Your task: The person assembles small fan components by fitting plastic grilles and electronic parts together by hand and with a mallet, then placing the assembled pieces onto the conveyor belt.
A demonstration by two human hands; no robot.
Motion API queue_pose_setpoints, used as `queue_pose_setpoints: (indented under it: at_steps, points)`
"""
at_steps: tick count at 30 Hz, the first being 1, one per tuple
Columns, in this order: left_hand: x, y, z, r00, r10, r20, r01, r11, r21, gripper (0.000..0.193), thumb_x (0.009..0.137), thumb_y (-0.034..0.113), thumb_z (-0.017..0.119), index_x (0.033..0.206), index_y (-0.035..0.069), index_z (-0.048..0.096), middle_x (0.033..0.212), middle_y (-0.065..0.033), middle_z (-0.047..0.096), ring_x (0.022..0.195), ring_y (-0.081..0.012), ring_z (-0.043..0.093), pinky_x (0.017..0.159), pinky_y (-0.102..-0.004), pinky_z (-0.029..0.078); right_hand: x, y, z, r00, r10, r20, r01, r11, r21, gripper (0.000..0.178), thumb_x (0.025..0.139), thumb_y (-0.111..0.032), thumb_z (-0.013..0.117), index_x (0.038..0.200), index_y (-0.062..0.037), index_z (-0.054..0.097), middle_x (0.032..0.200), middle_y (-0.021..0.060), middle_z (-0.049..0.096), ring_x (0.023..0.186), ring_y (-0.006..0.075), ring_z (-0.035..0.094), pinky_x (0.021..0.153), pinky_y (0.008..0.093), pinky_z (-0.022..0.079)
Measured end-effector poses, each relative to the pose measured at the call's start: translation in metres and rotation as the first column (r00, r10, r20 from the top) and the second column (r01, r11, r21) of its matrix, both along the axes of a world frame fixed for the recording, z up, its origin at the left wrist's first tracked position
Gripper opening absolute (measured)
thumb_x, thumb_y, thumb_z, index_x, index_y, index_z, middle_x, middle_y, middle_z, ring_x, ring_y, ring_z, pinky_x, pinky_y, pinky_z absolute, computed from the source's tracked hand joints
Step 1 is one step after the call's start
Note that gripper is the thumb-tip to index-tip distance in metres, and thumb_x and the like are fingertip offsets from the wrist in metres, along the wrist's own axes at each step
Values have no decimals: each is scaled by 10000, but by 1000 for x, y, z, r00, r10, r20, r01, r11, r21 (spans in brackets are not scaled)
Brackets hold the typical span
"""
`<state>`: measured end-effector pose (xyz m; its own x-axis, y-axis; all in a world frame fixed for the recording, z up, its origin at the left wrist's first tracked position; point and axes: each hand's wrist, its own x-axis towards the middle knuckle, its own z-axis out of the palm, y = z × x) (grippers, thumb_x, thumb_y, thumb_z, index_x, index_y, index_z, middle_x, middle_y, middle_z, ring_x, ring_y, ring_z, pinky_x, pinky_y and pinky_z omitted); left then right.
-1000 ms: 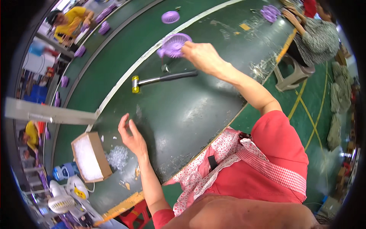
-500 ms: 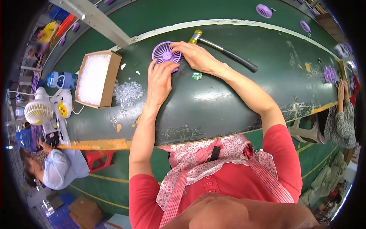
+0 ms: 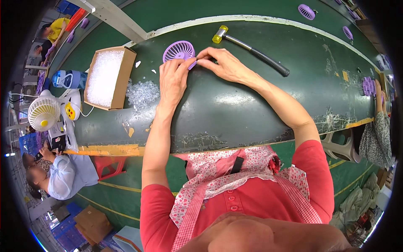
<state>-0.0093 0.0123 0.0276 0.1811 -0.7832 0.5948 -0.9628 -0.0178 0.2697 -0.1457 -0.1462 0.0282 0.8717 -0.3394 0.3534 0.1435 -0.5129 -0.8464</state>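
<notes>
A purple fan housing with a round slatted grille lies near the middle of the bench, its short handle end toward me. My left hand grips that handle end, thumb and fingers closed along it. Right beside it, my right hand has its thumb and forefinger drawn together at the edge of the handle. Whatever those fingertips pinch is too small to make out. Beyond my right hand lies a hammer with a yellow head and black grip.
An open cardboard box of small clear pieces stands at left, with a loose pile of them beside it. A white desk fan and blue jug are farther left. More purple housings lie on the far belt. Other people sit at both sides.
My right hand has come off the grille to the handle's edge, fingertips now pinched. My left hand has closed on the handle. The small green circuit board beside it no longer shows.
</notes>
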Motion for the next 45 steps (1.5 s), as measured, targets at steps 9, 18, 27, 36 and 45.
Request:
queue_pose_setpoints:
  at_steps: [9, 18, 27, 36, 45]
  points:
    - [-12, -1, 2, 994, 101, 51, -93, 986, -142, 295, 796, 53, 716, 1081, 116, 676, 919, -28, 605, 880, -210, 591, 774, -356, 403, -5, 8, 10, 991, -13, -131, 29, 992, 124, 218, 965, -184, 614, 1013, 25, 656, 726, 100, 631, 640, 112, 504, 593, 301, 429]
    - [-15, 0, 7, 985, 175, -2, -174, 978, -115, 210, 767, 31, 735, 960, 89, 676, 864, -30, 627, 849, -213, 599, 789, -362, 395, -7, 23, 15, 998, -41, 37, 44, 996, -83, 165, 932, -134, 648, 990, 20, 644, 615, 83, 531, 545, 127, 460, 513, 311, 383]
    - [-18, 1, 0, 939, 31, -341, -111, 970, -217, 168, 798, 63, 769, 941, 86, 684, 871, -35, 666, 849, -209, 594, 886, -344, 391, -8, 6, 28, 977, 149, -156, -84, 929, 360, 296, 972, -245, 629, 1210, -76, 683, 674, -79, 472, 624, 45, 383, 565, 230, 328]
    - [-28, 3, 3, 759, -19, -651, -101, 984, -146, 187, 802, 93, 793, 949, 82, 679, 895, -47, 662, 946, -216, 568, 852, -338, 459, -12, -12, 35, 937, 294, -188, -175, 862, 476, 239, 924, -259, 673, 1045, -67, 747, 752, -36, 613, 649, 54, 452, 583, 221, 375]
    - [-25, -2, 7, 949, -33, -314, -30, 981, -193, 190, 782, 65, 784, 928, 84, 663, 876, -26, 669, 835, -203, 598, 865, -336, 407, -18, -12, 37, 959, 239, -152, -188, 938, 290, 256, 926, -205, 641, 1086, -26, 730, 905, 55, 718, 818, 103, 613, 764, 280, 499]
